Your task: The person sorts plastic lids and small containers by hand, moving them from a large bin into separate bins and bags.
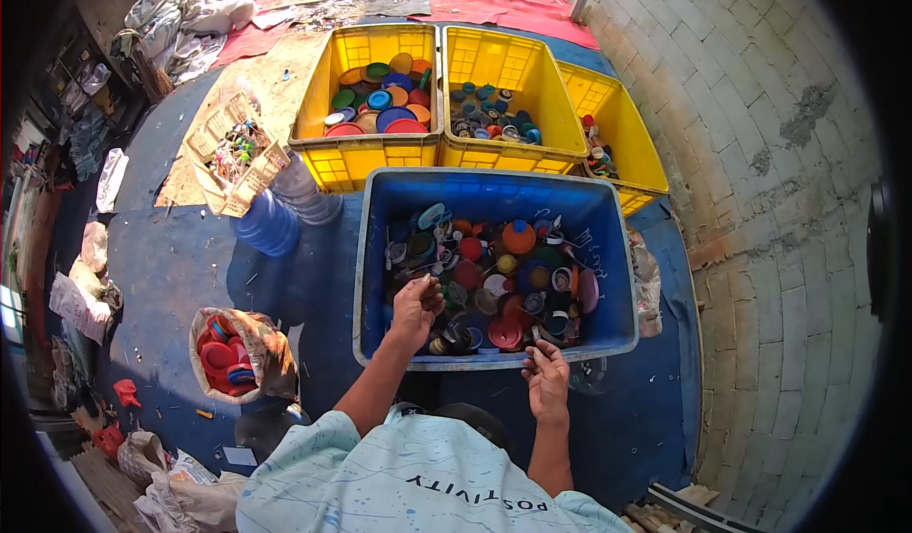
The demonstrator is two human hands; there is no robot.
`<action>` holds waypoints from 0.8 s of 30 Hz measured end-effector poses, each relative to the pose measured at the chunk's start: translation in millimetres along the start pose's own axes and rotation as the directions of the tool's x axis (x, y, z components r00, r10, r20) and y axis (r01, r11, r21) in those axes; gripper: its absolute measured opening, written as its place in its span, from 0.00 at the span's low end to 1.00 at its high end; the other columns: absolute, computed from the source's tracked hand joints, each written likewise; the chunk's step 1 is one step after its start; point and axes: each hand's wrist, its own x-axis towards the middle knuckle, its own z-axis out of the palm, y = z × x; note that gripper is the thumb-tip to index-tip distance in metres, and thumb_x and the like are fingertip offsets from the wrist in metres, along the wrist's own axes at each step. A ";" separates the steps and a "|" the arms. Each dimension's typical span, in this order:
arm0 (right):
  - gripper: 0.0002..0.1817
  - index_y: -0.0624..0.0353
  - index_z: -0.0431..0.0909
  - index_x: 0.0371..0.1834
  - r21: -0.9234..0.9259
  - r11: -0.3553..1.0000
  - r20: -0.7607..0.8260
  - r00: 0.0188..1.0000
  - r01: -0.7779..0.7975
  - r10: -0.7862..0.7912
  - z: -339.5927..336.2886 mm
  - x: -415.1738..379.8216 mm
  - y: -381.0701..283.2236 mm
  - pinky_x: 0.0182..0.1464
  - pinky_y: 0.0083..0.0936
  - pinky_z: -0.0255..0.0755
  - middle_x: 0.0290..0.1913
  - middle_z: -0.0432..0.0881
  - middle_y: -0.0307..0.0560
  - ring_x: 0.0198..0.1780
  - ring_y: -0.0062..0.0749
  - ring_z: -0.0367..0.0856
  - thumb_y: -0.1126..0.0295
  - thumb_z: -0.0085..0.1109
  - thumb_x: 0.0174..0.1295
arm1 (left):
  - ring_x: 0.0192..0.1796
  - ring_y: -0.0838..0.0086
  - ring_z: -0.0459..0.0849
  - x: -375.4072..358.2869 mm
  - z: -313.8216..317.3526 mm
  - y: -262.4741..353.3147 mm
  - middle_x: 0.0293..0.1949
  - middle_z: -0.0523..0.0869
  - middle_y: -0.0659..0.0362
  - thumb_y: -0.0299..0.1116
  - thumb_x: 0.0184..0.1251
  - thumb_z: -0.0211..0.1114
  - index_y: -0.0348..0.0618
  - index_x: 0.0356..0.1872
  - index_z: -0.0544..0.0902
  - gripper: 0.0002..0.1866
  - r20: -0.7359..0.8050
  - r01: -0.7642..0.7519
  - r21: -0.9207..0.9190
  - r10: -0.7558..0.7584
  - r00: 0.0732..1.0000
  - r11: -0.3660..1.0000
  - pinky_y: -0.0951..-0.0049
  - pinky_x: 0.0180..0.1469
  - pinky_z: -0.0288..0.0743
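Observation:
My left hand (415,314) is raised over the near left part of a blue crate (494,183), its fingers closed in a pinch. Something small and pale may sit at the fingertips, too small to name. Lower and to the right, my right hand (548,383) is at the crate's near rim, thumb and fingers drawn together; what they hold, if anything, I cannot make out. Inside the crate lies a mixed heap of plastic lids and caps, among them an orange lid (519,237) and a red lid (504,332).
Behind the crate stand a yellow crate of large lids (318,153), one of smaller caps (513,158) and a third (617,105). At left are a sack of red lids (271,348), a cream basket (220,200) and blue water jugs (266,227). A block wall (760,200) rises at right.

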 end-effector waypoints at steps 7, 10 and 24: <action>0.15 0.59 0.73 0.52 -0.286 0.958 0.023 1.000 0.007 0.000 31.3 63.7 -28.5 0.38 0.15 0.70 0.43 0.81 0.40 0.36 0.18 0.78 0.71 0.60 0.63 | 0.33 0.78 0.81 40.3 -7.7 4.8 0.31 0.84 0.63 0.36 0.69 0.61 0.47 0.36 0.80 0.06 -0.086 -0.059 -0.045 0.055 0.995 0.997 0.74 0.40 0.76; 0.15 0.60 0.73 0.52 -0.424 0.905 0.066 0.998 0.021 0.008 48.3 87.0 -35.8 0.38 0.14 0.70 0.43 0.81 0.40 0.36 0.17 0.77 0.71 0.61 0.62 | 0.31 0.79 0.81 49.5 -19.1 14.0 0.31 0.84 0.65 0.36 0.69 0.60 0.47 0.36 0.81 0.06 -0.182 -0.090 -0.067 0.077 0.980 0.994 0.75 0.38 0.74; 0.14 0.60 0.75 0.51 -0.679 0.728 0.240 0.910 -0.092 0.338 70.1 213.7 -9.4 0.33 0.17 0.69 0.37 0.80 0.38 0.34 0.18 0.76 0.69 0.58 0.63 | 0.36 0.78 0.80 41.6 -19.5 29.5 0.36 0.83 0.64 0.36 0.68 0.61 0.47 0.40 0.80 0.06 -0.282 -0.182 -0.025 0.167 0.945 0.983 0.72 0.42 0.73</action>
